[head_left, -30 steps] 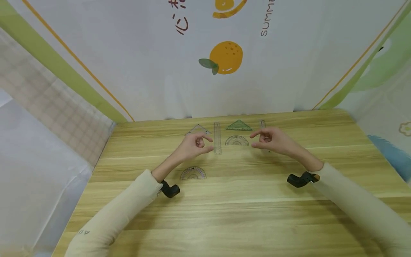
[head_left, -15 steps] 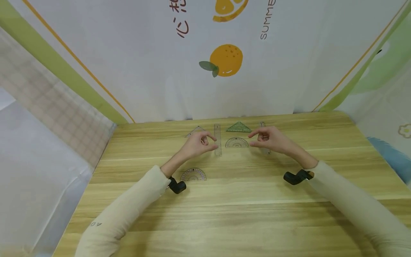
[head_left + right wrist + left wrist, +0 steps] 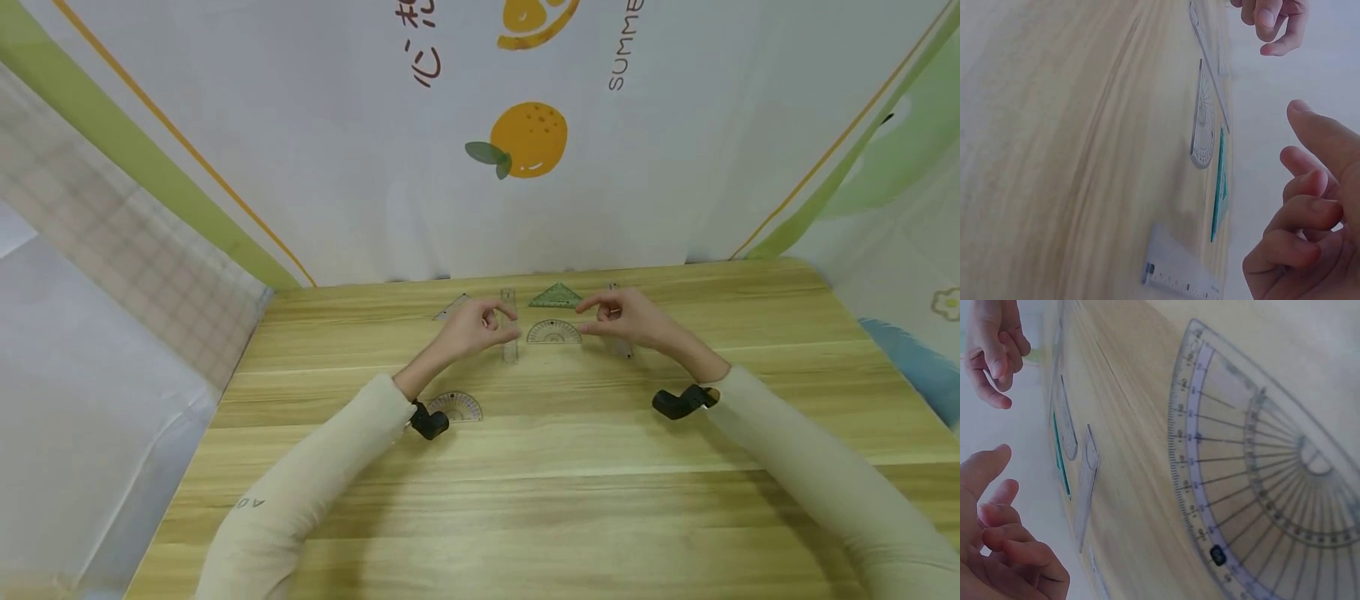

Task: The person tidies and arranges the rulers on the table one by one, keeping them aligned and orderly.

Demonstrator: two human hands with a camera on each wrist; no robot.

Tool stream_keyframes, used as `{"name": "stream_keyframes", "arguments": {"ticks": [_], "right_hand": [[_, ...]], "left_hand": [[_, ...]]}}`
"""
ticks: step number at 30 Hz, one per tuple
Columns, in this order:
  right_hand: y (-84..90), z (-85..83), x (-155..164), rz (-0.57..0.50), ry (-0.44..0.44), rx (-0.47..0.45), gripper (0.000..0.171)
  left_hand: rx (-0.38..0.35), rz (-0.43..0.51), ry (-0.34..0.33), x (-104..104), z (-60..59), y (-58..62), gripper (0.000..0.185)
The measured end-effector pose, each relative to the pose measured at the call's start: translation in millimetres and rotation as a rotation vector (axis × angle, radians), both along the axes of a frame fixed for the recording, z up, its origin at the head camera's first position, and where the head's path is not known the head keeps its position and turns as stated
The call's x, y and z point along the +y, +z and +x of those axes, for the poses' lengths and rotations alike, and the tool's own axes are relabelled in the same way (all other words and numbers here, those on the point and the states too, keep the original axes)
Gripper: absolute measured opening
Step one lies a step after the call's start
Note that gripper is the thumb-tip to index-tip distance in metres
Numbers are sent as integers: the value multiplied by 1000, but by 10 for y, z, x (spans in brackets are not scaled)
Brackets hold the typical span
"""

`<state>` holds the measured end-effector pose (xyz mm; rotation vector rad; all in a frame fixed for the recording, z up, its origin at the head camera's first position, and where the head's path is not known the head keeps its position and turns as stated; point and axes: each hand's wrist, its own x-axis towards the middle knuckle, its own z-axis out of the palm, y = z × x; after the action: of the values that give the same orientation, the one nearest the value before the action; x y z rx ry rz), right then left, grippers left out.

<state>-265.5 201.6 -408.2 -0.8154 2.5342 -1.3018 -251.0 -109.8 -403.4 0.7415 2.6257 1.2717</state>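
Note:
My left hand [image 3: 504, 323] hovers over a clear straight ruler [image 3: 510, 348], thumb and forefinger apart, holding nothing. My right hand [image 3: 588, 319] hovers just right of a clear protractor [image 3: 553, 332], also holding nothing, and covers part of a second ruler [image 3: 622, 347]. The protractor lies between the two hands. Behind it lies a green set square [image 3: 556, 296]. In the left wrist view a second protractor [image 3: 1260, 500] fills the frame, with my left fingers [image 3: 1004, 550] loosely curled. The right wrist view shows my right fingers [image 3: 1310, 219] curled and bare, the protractor [image 3: 1202, 131] and the green set square [image 3: 1219, 187].
A clear set square [image 3: 450, 307] lies at the back left. The second protractor [image 3: 457, 407] lies by my left wrist. The wooden table [image 3: 540, 500] is walled by printed cloth [image 3: 525, 142] at the back and both sides. A ruler end [image 3: 1179, 275] lies below my right hand.
Both hands have moved forward and inward, closing toward the middle protractor. Neither has taken hold of anything. The rulers and protractors lie where they were.

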Motion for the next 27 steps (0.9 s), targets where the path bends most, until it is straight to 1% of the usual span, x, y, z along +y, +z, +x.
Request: {"name": "stream_keyframes", "arguments": {"ticks": [4,7,14,15,21,22,27], "right_hand": [[-15,-32,-16,-5,13,35,32],[-32,-64,-24,-5,30,44,34],[-73,-122,-50,-3,71,65,38],[-34,-94,-71,2,72,71,37],[-46,-137,-95,31,76,92,36],[-94,-180,-81,38,75,93,36],[-108,-215,-100,72,76,85,36]], "left_hand": [[-13,4,-11,25,-48,-12,33],[-16,-6,-10,43,-89,-20,35],[-2,-26,-17,58,-167,-66,38],[-3,-23,-19,59,-172,-73,37],[18,-56,-31,88,-216,-109,36],[24,-68,-34,92,-227,-110,36],[17,-94,-42,93,-262,-96,39]]}}
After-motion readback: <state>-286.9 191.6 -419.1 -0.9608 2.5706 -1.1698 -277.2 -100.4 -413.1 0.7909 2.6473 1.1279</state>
